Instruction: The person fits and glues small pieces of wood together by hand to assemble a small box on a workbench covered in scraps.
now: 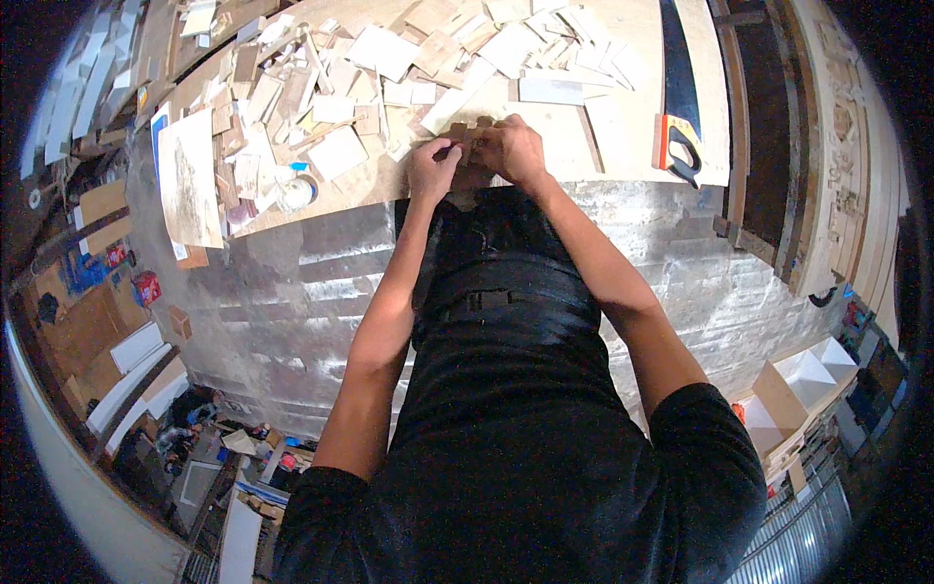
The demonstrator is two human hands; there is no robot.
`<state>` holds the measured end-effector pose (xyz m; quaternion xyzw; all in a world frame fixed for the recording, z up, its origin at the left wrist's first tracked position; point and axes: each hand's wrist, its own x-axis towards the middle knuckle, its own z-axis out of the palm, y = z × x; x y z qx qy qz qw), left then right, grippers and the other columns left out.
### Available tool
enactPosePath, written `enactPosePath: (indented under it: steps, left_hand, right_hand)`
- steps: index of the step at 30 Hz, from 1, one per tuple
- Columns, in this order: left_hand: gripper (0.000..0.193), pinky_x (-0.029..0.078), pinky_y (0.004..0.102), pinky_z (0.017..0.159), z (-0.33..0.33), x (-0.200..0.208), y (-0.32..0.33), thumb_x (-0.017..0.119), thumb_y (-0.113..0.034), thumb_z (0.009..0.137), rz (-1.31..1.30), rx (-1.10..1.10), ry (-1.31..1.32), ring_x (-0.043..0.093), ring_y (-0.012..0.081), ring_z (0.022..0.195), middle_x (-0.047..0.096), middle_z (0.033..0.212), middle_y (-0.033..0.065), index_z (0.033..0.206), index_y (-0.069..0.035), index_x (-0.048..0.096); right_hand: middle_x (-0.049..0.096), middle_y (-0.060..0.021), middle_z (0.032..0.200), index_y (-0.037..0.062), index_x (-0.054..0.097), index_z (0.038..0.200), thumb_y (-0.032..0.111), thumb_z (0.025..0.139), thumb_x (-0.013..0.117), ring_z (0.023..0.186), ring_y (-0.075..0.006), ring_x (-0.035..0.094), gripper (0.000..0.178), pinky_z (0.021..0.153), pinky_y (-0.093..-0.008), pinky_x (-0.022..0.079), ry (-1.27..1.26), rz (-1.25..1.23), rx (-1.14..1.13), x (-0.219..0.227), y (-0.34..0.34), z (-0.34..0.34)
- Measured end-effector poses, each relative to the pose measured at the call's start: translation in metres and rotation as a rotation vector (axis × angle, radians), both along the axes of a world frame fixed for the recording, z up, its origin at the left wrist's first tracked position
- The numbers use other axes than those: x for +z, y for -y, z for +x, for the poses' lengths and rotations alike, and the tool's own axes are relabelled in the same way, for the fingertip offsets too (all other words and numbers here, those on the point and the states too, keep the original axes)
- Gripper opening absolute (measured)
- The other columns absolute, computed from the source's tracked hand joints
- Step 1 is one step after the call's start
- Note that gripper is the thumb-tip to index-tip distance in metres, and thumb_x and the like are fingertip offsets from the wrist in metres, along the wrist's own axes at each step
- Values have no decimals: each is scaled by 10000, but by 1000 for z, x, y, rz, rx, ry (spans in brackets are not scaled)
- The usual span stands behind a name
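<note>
Both hands meet over the near edge of the workbench, in front of my body. My left hand (432,171) is closed, thumb and fingers pinching the left side of a small brown wood piece (460,134). My right hand (518,151) curls round the same piece from the right, its fingers hiding much of it. Whether it is one piece or several joined together I cannot make out. Just beyond my hands lies a spread of loose wood offcuts (384,54).
A handsaw (679,68) with an orange and black handle lies at the bench's right. A pale board (191,180) overhangs the left front corner, near a roll of clear tape (295,192). A white-lined wooden box (803,384) stands on the floor at lower right.
</note>
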<state>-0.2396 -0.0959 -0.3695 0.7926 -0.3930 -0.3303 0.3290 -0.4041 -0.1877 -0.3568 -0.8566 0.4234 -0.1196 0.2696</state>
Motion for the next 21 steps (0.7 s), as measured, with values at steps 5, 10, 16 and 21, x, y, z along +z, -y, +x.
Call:
enactPosePath:
  steps: [5, 10, 16, 21]
  left_hand:
    - [339, 521, 351, 819, 0, 6, 1, 758, -264, 797, 10, -1, -33, 689, 272, 899, 725, 988, 169, 997, 8, 727]
    - [335, 520, 359, 813, 0, 4, 1, 746, -266, 802, 16, -13, 22, 688, 279, 889, 724, 978, 174, 985, 14, 724]
    - [344, 516, 365, 838, 1, 1, 1, 734, -267, 807, 20, -25, 5, 687, 287, 924, 719, 991, 181, 993, 22, 717]
    - [354, 514, 362, 861, 3, -5, 0, 735, -287, 809, 7, -29, 1, 686, 287, 945, 722, 998, 172, 997, 13, 719]
  right_hand:
    - [682, -46, 859, 207, 764, 919, 277, 715, 759, 871, -278, 605, 216, 737, -414, 539, -42, -26, -15, -1, 0, -1]
    - [674, -53, 883, 217, 770, 909, 327, 696, 784, 910, -285, 597, 240, 742, -425, 542, -61, -24, 10, 4, 4, 1]
    - [670, -56, 853, 214, 769, 922, 302, 717, 767, 890, -283, 601, 222, 731, -415, 545, -79, -21, 17, 12, 2, 1]
    - [660, -61, 812, 214, 768, 953, 285, 718, 766, 853, -288, 604, 246, 720, -409, 543, -49, -46, 5, 2, 1, 2]
